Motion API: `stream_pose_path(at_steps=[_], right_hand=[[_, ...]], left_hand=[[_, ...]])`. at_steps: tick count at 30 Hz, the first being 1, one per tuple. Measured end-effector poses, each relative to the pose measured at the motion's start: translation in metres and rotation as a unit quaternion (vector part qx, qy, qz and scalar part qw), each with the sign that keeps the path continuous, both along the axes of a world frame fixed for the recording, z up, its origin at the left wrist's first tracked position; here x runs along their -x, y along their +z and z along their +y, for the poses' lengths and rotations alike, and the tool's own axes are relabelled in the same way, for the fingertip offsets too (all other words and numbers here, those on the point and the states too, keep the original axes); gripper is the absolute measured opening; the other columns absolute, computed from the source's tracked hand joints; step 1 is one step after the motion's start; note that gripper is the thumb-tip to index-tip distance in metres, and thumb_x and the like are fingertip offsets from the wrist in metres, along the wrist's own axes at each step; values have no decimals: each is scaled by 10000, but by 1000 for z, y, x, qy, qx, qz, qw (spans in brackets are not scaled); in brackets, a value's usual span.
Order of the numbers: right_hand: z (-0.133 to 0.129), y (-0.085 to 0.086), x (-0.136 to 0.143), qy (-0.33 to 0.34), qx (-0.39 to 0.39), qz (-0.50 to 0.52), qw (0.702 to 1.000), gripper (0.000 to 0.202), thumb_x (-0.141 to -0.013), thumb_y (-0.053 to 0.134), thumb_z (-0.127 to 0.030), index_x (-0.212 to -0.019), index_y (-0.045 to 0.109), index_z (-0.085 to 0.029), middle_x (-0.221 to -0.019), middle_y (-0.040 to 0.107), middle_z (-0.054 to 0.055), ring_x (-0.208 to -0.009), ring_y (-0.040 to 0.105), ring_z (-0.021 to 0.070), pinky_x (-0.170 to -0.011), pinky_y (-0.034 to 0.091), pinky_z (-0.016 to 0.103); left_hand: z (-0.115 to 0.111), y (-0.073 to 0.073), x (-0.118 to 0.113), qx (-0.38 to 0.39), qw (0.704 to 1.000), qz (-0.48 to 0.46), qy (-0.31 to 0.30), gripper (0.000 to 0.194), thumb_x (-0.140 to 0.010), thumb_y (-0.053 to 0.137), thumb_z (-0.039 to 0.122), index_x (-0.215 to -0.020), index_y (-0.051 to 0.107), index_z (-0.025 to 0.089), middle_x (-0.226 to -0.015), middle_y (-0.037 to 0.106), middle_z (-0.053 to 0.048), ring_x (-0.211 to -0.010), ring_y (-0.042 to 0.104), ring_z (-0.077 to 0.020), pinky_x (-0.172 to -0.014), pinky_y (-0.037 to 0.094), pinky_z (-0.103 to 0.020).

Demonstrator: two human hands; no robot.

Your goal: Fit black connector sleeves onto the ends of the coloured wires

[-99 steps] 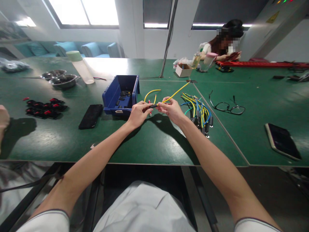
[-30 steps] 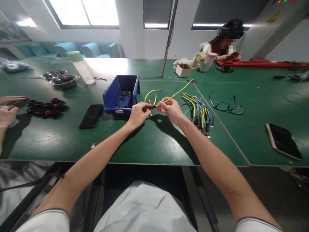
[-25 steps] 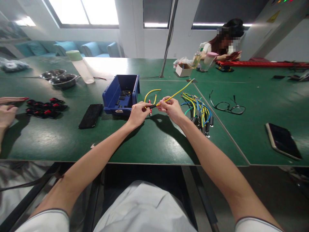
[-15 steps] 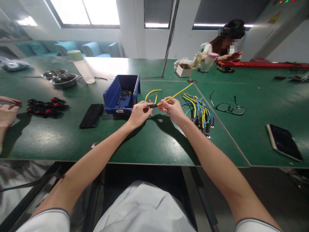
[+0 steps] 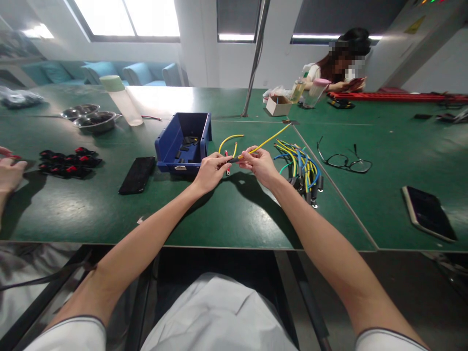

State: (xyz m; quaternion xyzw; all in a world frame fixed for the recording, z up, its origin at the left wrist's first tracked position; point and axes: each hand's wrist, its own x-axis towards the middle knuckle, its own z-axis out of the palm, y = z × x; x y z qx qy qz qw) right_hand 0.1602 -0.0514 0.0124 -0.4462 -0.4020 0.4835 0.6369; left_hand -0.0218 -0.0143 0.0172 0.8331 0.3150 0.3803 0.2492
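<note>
My left hand pinches a black sleeve at one end of a yellow cable. Just right of it, my right hand grips the same cable near the sleeve, and the free end points up and to the right. Behind my hands lie short yellow wires and a small red piece. A blue bin with small black parts inside stands left of them. To the right rests a bundle of yellow, blue and green cables with black sleeves and ring ends.
A black phone, black-and-red parts, metal bowls and a bottle are on the left. Glasses and another phone lie right. Another person's hand is at far left; a person sits across the table.
The black sleeve and my fingertips have shifted very slightly. The hand at far left has changed its pose a little. The whole view has moved slightly.
</note>
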Motion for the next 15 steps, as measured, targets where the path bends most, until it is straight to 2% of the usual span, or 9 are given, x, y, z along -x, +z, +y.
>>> stream_pose_path(at_steps=[8,15], right_hand=[[2,0,0,-1,4,-17,1000,390,-676,792,-432,-816,502,-213,-734,688,-7,-660,692,145,-633,572,276],[2,-1,1,6,-9,-7,1000,418,-651,803,-441,-815,493,-214,-711,697,-9,-620,685,146,-594,563,271]], left_hand=[[8,-9,0,40,999,-23,-11,299,-870,543,230,-1108,718,181,-858,653,-45,-703,596,-122,-659,484,-231],[9,-9,-1,54,998,-40,-13,285,-852,559,214,-1079,728,176,-867,669,-49,-701,609,-120,-672,506,-235]])
